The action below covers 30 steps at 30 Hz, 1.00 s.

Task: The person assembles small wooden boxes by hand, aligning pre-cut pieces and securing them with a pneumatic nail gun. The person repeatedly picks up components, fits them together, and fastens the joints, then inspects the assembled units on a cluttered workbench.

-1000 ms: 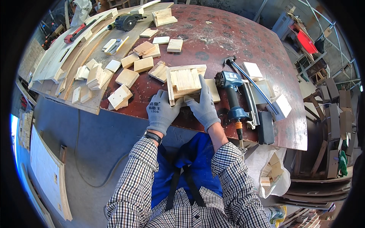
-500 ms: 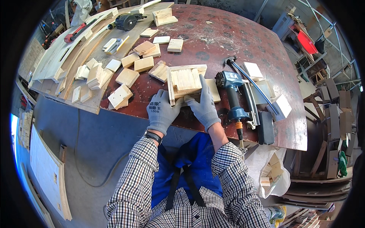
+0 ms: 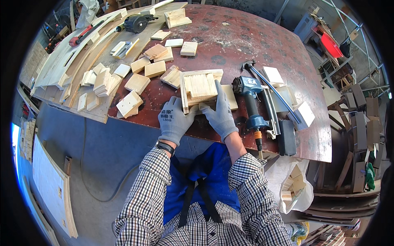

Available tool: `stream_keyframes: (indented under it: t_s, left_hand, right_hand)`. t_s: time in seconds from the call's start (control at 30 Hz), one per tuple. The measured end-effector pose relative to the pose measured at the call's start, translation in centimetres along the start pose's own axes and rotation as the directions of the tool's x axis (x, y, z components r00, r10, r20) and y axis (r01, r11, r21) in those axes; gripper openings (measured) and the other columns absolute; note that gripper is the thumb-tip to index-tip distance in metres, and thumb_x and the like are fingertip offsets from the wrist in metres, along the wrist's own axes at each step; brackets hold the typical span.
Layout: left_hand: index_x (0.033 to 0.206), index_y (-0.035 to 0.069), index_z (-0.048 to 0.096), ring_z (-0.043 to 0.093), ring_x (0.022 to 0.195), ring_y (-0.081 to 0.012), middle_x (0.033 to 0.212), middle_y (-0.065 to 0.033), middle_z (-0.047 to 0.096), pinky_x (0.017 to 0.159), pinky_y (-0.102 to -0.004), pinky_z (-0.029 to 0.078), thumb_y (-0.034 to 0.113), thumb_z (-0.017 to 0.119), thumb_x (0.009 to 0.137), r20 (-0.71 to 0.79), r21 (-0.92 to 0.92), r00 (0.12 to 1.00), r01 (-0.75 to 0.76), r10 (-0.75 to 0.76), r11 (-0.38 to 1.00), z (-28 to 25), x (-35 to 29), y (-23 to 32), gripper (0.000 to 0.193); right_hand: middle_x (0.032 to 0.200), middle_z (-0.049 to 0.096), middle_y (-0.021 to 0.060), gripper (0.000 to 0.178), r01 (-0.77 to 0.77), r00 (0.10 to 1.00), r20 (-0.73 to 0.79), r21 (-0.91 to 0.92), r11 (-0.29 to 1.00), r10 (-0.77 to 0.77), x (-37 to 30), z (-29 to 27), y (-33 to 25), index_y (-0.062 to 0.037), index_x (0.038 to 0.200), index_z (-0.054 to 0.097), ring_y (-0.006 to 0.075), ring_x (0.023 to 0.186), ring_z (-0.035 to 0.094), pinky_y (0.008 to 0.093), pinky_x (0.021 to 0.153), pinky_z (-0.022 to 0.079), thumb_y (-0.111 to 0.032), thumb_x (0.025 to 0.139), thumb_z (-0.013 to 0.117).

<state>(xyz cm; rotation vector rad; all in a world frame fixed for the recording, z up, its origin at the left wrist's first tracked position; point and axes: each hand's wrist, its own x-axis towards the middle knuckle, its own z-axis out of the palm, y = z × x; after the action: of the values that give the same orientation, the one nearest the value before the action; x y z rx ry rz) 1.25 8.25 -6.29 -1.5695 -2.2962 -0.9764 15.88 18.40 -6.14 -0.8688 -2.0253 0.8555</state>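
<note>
Holding a pale, streak-grained, ply-edged block (image 3: 201, 87) near the table (image 3: 242, 39) front edge: left hand (image 3: 176, 119) and right hand (image 3: 218, 115), both half-curled.

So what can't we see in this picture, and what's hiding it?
Fingertips of the left hand: head view, hidden behind the wooden box.
Underside of that box: head view, turned away from the camera.
Where the floor cable ends: head view, covered by the table and left sleeve.
Bottom of the white sack: head view, covered by wood blocks.
</note>
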Motion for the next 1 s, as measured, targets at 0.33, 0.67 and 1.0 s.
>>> stream_keyframes:
  t_s: [0.33, 0.67, 1.0]
  left_hand:
    - [0.102, 0.006, 0.071, 0.070, 0.088, -0.0326, 0.097, -0.0107, 0.067, 0.072, -0.0451, 0.058, 0.043, 0.081, 0.090, -0.002, -0.013, 1.000, 0.004, -0.004, 1.000, -0.3, 0.0, 0.1, 0.040]
    - [0.102, 0.005, 0.072, 0.071, 0.087, -0.0353, 0.097, -0.0131, 0.068, 0.073, -0.0461, 0.058, 0.047, 0.084, 0.087, -0.001, -0.045, 1.000, 0.030, -0.030, 0.999, -0.2, 0.0, 0.4, 0.046]
    - [0.103, 0.005, 0.072, 0.071, 0.087, -0.0344, 0.097, -0.0131, 0.068, 0.073, -0.0457, 0.058, 0.045, 0.083, 0.088, 0.001, -0.018, 1.000, 0.022, -0.022, 1.000, 0.0, 0.0, 0.0, 0.044]
  right_hand:
    - [0.153, 0.050, 0.0278, 0.101, 0.005, 1.000, 0.029, 0.006, 1.000, -0.006, -0.1, -0.1, 0.3, -0.0034, 0.166, 0.028, 0.0449, 0.143, 0.049, 0.0495, 0.122, 0.039, -0.015, 0.084, 0.085]
    - [0.170, 0.032, 0.0258, 0.100, -0.159, 0.987, 0.039, 0.356, 0.921, 0.156, -0.5, -1.5, 0.2, 0.0012, 0.170, 0.015, 0.0363, 0.159, 0.032, 0.0379, 0.131, 0.025, 0.009, 0.079, 0.056]
    - [0.163, 0.043, 0.0248, 0.092, -0.195, 0.981, 0.098, 0.412, 0.890, 0.170, -0.4, -1.2, -0.8, 0.0016, 0.168, 0.024, 0.0316, 0.152, 0.043, 0.0388, 0.126, 0.034, 0.003, 0.083, 0.061]
